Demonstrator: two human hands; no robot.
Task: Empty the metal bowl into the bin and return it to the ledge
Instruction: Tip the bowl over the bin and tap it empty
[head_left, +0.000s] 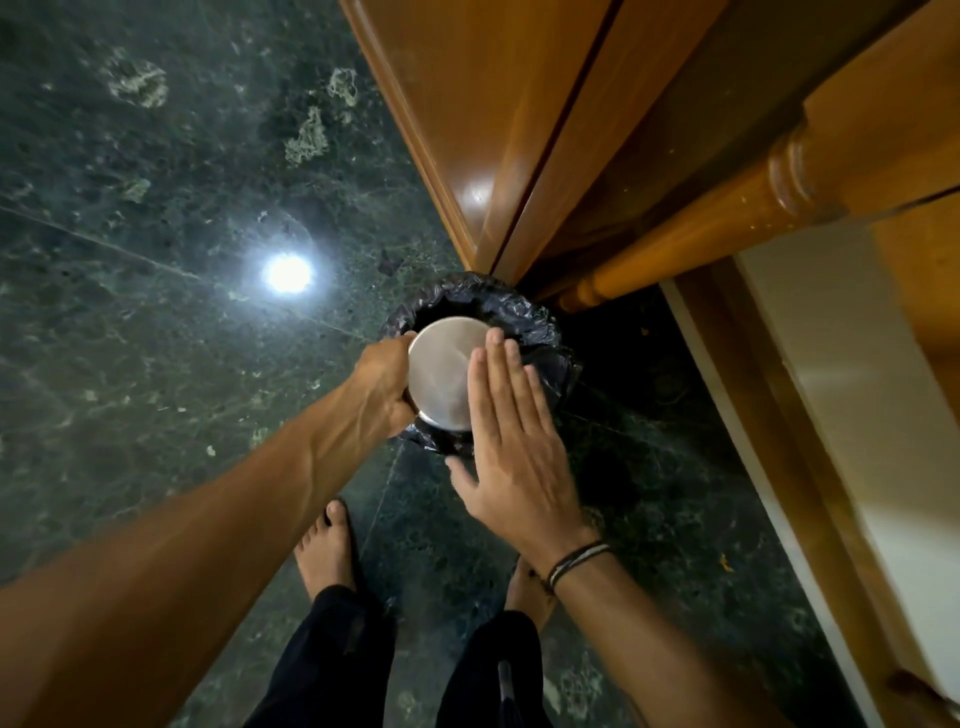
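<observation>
Metal bowl (444, 371) inverted over the bin (540, 332), gripped by one hand, the other flat beside it.

Nearest, below both hands: two bare feet on the dark green marble floor (130, 260), dark trouser legs. Right hand (514, 457) open, fingers straight and together, fingertips over the bowl's upturned base at its right edge; contact not clear. Left hand (384, 384) clamped on the bowl's left rim, bowl held base-up directly above the bin's black liner. Beyond the hands: wooden cabinet (493, 104) and turned wooden post (701, 239); left, a bright lamp reflection on the floor.
</observation>
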